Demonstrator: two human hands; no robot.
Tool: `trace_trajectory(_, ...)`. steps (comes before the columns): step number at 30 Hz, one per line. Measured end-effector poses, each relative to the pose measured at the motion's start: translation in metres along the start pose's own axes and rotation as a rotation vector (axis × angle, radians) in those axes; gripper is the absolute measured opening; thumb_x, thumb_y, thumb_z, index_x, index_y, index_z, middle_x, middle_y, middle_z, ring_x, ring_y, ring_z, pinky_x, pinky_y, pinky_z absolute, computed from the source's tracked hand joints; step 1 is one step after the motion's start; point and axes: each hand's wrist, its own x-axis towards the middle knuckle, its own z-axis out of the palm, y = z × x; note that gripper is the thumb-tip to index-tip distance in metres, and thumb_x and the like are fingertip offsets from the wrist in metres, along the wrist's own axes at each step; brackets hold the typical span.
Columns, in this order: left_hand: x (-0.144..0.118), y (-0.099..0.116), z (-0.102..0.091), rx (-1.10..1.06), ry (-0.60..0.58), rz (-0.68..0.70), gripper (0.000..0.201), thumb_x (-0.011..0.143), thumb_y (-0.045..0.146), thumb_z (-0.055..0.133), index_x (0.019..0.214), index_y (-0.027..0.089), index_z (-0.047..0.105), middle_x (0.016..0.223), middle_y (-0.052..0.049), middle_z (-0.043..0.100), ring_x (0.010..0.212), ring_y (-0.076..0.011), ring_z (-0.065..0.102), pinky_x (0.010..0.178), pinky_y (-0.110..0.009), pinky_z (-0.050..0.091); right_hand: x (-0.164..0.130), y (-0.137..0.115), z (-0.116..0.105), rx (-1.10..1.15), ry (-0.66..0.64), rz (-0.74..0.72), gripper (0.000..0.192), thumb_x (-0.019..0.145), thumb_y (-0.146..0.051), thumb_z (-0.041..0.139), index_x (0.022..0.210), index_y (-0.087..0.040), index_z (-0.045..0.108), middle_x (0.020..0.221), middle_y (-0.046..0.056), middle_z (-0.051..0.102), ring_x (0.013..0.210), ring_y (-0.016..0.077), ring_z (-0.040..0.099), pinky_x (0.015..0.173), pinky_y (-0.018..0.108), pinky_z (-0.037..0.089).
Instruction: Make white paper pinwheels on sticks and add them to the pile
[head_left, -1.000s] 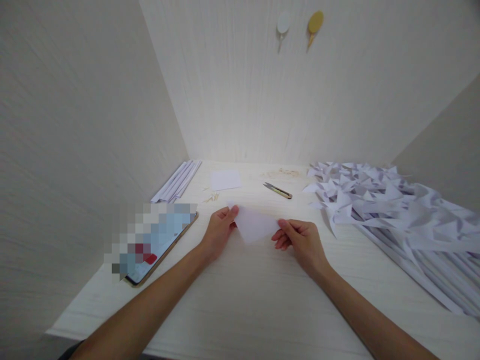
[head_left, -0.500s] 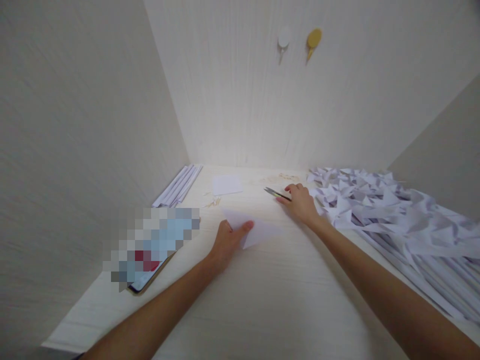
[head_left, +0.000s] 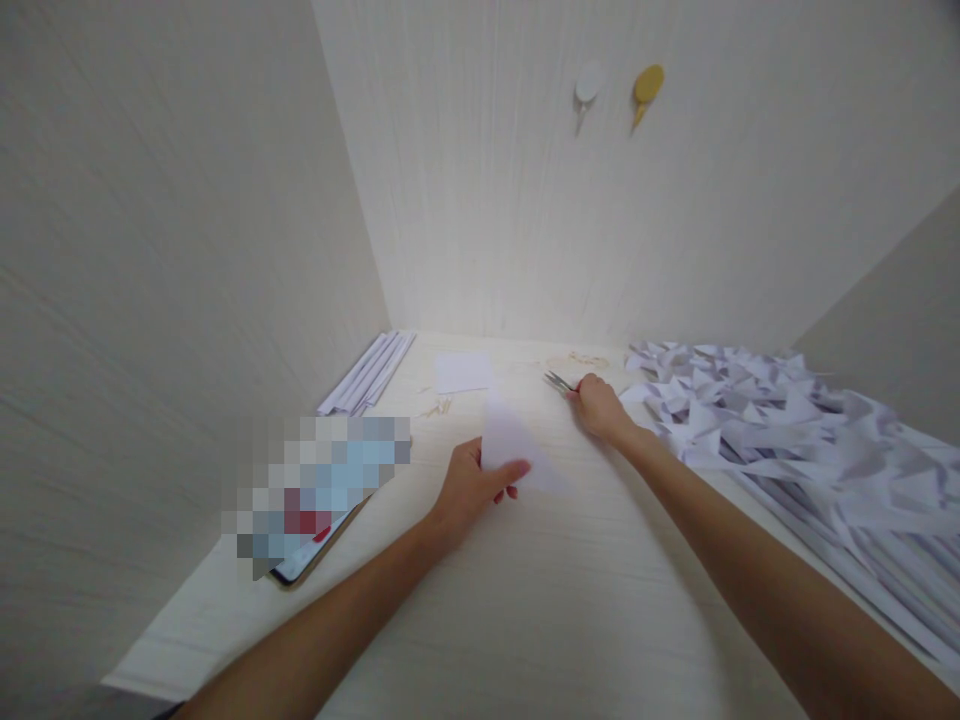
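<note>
The left hand [head_left: 471, 487] had the folded white paper [head_left: 514, 450] pinched, thumb lying across its near edge and the other fingers tucked underneath, so the sheet stood tilted up off the table [head_left: 525, 620] and rose away from the fingertips. One pointed corner of it stretched out to the thumb's right, low over the wood.

Out beyond that paper, the right hand [head_left: 598, 405] was curled down on the small scissors [head_left: 559, 381]. The fingers were closed over the handle end, and only the thin dark blades poked out to the left of the knuckles. Whether the tool had left the tabletop, I could not tell.

Just past the right hand's fingers lay a faint scatter of thin paper trimmings [head_left: 577, 359]. Right beside the back of that hand and its wrist spread the big heap of folded white paper pieces [head_left: 757, 420], running along the forearm's outer side.

Between the two hands and farther back sat a flat white square sheet [head_left: 462, 371]. Beyond the left hand's knuckles, against the wall, rested a bundle of long white strips [head_left: 367, 372]. A phone [head_left: 319, 535] lay near the left wrist, on its outer side, its screen blurred.
</note>
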Motion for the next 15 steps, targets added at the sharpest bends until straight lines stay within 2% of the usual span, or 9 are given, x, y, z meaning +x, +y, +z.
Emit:
trace_trajectory(4, 0.009, -0.002, -0.004, -0.022, 0.057, 0.007, 0.03, 0.053, 0.03, 0.073, 0.048, 0.013, 0.049, 0.038, 0.007, 0.042, 0.037, -0.0032, 0.032, 0.039, -0.019, 0.022, -0.013, 0.007, -0.009, 0.126, 0.017, -0.048, 0.017, 0.083, -0.02, 0.041, 0.089, -0.009, 0.052, 0.092, 0.021, 0.058, 0.084, 0.0252, 0.056, 0.07, 0.033, 0.041)
trace_trajectory(7, 0.023, 0.004, -0.002, -0.175, 0.136, 0.001, 0.022, 0.047, 0.021, 0.075, 0.054, 0.012, 0.056, 0.046, 0.005, 0.051, 0.042, -0.0035, 0.038, 0.042, -0.019, 0.027, -0.032, 0.01, -0.017, 0.242, 0.007, -0.066, 0.023, 0.086, -0.026, 0.033, 0.088, -0.014, 0.053, 0.075, 0.009, 0.058, 0.072, 0.019, 0.055, 0.061, 0.028, 0.041)
trace_trajectory(9, 0.033, 0.013, 0.003, -0.282, 0.164, -0.034, 0.016, 0.05, 0.015, 0.072, 0.056, 0.012, 0.058, 0.054, 0.001, 0.057, 0.045, -0.004, 0.043, 0.044, -0.018, 0.03, -0.049, 0.008, -0.02, 0.349, -0.016, -0.061, 0.037, 0.089, -0.038, 0.023, 0.089, -0.017, 0.054, 0.056, -0.001, 0.047, 0.053, 0.0147, 0.048, 0.048, 0.025, 0.037)
trace_trajectory(10, 0.038, 0.018, 0.007, -0.322, 0.17, -0.044, 0.013, 0.053, 0.013, 0.07, 0.056, 0.012, 0.057, 0.057, 0.0, 0.059, 0.047, -0.0043, 0.045, 0.045, -0.017, 0.032, -0.058, 0.006, -0.02, 0.563, -0.045, -0.012, 0.042, 0.087, -0.046, 0.023, 0.09, -0.018, 0.054, 0.05, -0.004, 0.04, 0.046, 0.0131, 0.043, 0.043, 0.024, 0.032)
trace_trajectory(12, 0.046, 0.029, 0.014, -0.4, 0.157, -0.026, 0.007, 0.06, 0.011, 0.064, 0.062, 0.012, 0.058, 0.065, -0.003, 0.063, 0.054, -0.0067, 0.054, 0.053, -0.018, 0.04, -0.077, 0.0, -0.02, 0.856, -0.081, 0.095, 0.043, 0.08, -0.058, 0.033, 0.08, -0.02, 0.054, 0.045, -0.007, 0.031, 0.039, 0.0104, 0.032, 0.038, 0.023, 0.024)
trace_trajectory(15, 0.052, 0.036, 0.023, -0.395, 0.054, 0.035, 0.013, 0.07, 0.012, 0.054, 0.083, 0.012, 0.056, 0.072, -0.005, 0.066, 0.053, -0.0093, 0.057, 0.057, -0.023, 0.045, -0.097, -0.01, -0.017, 1.127, -0.116, 0.146, 0.04, 0.075, -0.061, 0.04, 0.07, -0.021, 0.046, 0.048, -0.007, 0.036, 0.037, 0.0075, 0.029, 0.037, 0.021, 0.018)
